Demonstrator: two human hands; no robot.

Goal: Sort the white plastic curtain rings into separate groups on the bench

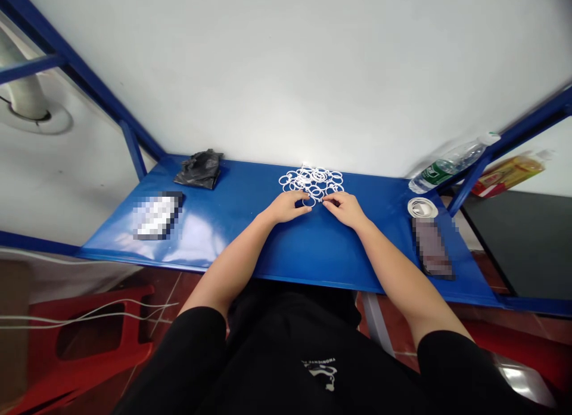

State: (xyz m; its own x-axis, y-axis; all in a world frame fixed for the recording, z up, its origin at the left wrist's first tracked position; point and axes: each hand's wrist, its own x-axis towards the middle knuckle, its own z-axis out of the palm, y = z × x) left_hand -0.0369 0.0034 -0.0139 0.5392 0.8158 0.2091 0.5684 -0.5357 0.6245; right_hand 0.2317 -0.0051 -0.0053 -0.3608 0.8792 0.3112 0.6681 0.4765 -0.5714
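Note:
A pile of several white plastic rings [313,179] lies on the blue table [232,224] near the white wall. My left hand [288,206] rests at the pile's near edge, its fingers curled and pinching a white ring [308,201]. My right hand [345,208] sits just to the right, fingertips pinched on the same linked rings at the pile's front. Both forearms reach in from the table's near edge.
A crumpled black bag [199,168] lies at the back left, with a blurred flat object [156,215] nearer. At the right are a lying plastic bottle [451,163], a coiled white cable [422,207] and a blurred dark object [432,248]. A red stool [89,337] stands lower left.

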